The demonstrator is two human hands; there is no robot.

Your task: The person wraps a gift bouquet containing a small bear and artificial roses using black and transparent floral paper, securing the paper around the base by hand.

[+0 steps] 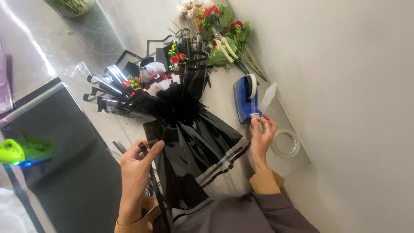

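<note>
A bouquet [172, 99] wrapped in black and clear film lies on the table, with small red flowers and a soft toy inside. My left hand [136, 170] pinches the black wrapping film [194, 146] at its gathered middle. My right hand [261, 133] holds a strip of clear tape [267, 97] pulled from the blue tape dispenser [245, 99], fingers at the cutter end.
A roll of clear tape [285, 143] lies beside my right hand. Loose flowers and white-handled clippers [224, 47] lie at the back. A black sheet [64, 146] and a green tool [13, 151] are on the left. A pale wall [353, 108] bounds the right.
</note>
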